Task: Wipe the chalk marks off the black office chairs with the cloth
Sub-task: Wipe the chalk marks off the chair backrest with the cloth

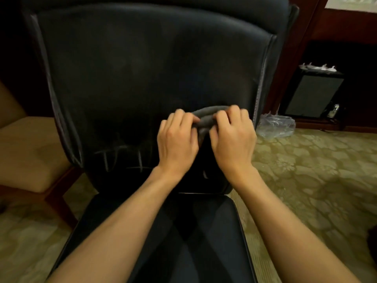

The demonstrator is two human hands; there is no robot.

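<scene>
Cloth [206, 117], dark grey and bunched into a roll, sits between my two hands in front of the black office chair's backrest [146, 68]. My left hand [177, 139] and right hand [232, 137] both pinch it with curled fingers. White chalk marks [120, 156] show low on the backrest, just left of my left hand.

Left grip [177, 137], right grip [232, 135]: fingers curled.

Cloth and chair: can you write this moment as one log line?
left hand: grips cloth | right hand: grips cloth | chalk marks: still on chair back
</scene>
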